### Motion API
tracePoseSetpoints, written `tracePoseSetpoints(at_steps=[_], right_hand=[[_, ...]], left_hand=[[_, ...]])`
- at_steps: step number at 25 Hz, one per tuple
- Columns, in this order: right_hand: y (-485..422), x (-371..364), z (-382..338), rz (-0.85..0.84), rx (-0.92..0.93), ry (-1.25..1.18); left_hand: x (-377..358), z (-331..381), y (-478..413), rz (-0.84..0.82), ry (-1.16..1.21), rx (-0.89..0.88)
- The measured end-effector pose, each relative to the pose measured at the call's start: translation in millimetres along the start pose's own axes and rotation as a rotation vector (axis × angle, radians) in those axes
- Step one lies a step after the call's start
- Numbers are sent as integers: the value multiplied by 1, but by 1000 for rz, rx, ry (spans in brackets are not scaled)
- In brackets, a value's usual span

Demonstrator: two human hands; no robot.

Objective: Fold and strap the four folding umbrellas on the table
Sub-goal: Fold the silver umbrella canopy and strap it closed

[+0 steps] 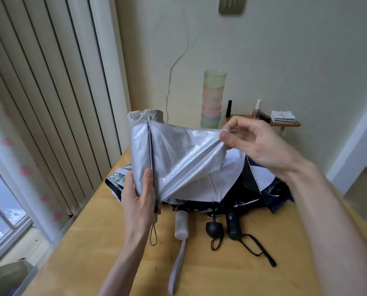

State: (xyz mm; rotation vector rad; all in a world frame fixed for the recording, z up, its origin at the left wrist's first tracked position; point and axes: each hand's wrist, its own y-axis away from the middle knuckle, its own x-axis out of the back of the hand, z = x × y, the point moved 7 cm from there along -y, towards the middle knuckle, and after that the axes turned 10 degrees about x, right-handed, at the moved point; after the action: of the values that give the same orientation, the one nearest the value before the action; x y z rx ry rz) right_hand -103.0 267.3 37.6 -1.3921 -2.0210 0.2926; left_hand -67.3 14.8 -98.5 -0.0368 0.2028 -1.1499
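I hold a silver folding umbrella [178, 159] upright above the table. My left hand [138, 197] grips its lower shaft and bunched canopy, a cord loop dangling below. My right hand [248, 142] pinches a fold of the silver canopy and stretches it out to the right. Behind it on the wooden table [221, 270] lie three more unfolded umbrellas in a heap: one with a white handle [181, 225] and pale strap, one with a round black handle [214, 229], one with a black cylindrical handle [233, 226]. Their dark and white canopies [259, 186] overlap.
A stack of pastel cups [213, 99] stands at the table's far edge by the wall. A small wooden shelf [285, 122] at the right holds bottles and a stack of cards. Vertical blinds [50, 103] and a window run along the left.
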Motion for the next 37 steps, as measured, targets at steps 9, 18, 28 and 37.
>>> tracePoseSetpoints(at_steps=[9, 18, 28, 37], right_hand=[[51, -35, 48, 161, -46, -17], [80, -28, 66, 636, -200, 79], [76, -18, 60, 521, -80, 201], [75, -32, 58, 593, -61, -54]], left_hand=[[-16, -7, 8, -58, 36, 57], [-33, -11, 25, -49, 28, 72], [-22, -22, 16, 16, 75, 133], [-19, -14, 15, 13, 95, 119]])
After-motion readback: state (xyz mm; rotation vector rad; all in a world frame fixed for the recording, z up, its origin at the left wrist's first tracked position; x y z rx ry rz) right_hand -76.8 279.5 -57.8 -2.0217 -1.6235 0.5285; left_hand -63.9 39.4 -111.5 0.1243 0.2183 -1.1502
